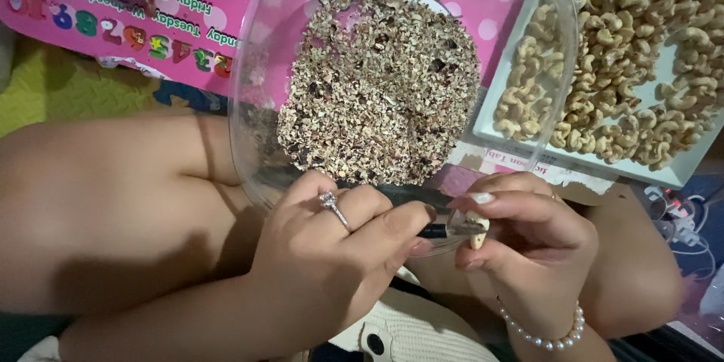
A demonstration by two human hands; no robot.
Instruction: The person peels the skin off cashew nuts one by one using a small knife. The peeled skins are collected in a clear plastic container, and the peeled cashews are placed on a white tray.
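Just below the clear bowl (pixel 256 105) of peel scraps, the left hand (pixel 324 256) pinches a small knife (pixel 452 230) against a cashew (pixel 475 222) pinched by the right hand (pixel 528 234), so shavings drop inside; peeled cashews fill the white tray (pixel 679 173) right of the bowl.

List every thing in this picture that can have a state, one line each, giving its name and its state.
left hand: closed around a small dark knife, ring on one finger
right hand: pinching a pale cashew, bead bracelet on the wrist
knife: tip against the cashew
cashew: held over the bowl rim
clear bowl: holds a heap of brown peelings
white tray: full of peeled cashews
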